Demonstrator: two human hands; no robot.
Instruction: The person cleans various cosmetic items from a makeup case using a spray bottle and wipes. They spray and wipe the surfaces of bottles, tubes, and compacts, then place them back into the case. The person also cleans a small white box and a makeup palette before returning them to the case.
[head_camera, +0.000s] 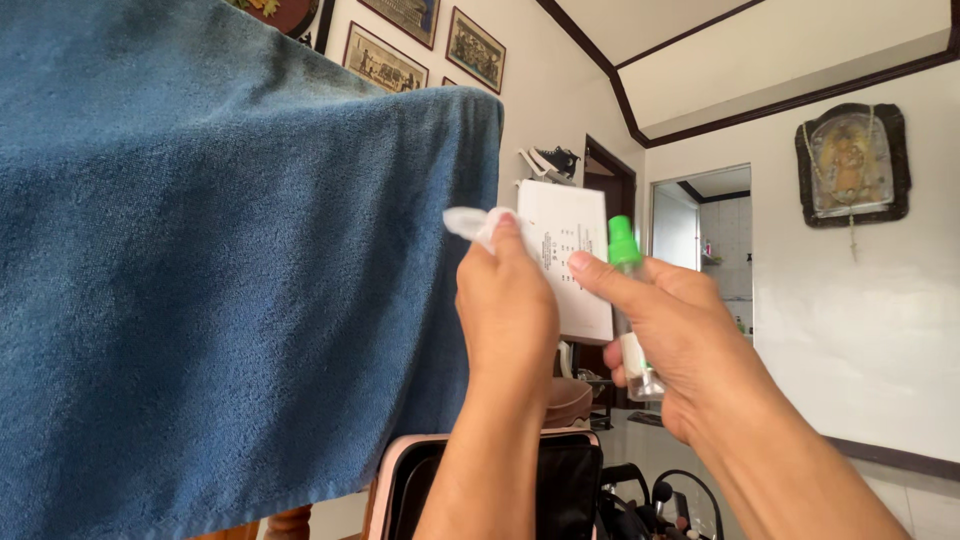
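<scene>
Spray bottle (628, 300) in right hand (680, 340), beside left hand (505, 300).

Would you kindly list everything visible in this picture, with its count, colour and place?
towel: one, blue, hanging across the left half of the view
flat box: one, white with small print, held up at centre
clear wrapper: one, see-through, at the box's left edge
spray bottle: one, clear with a green top, right of the box
framed pictures: several, dark frames, high on the back wall
wall plaque: one, dark rim, on the right wall
doorway: one, open, behind the bottle
open case: one, pink rim and black inside, bottom centre
left hand: one, grips the box and wrapper
right hand: one, holds the spray bottle, forefinger on the box
</scene>
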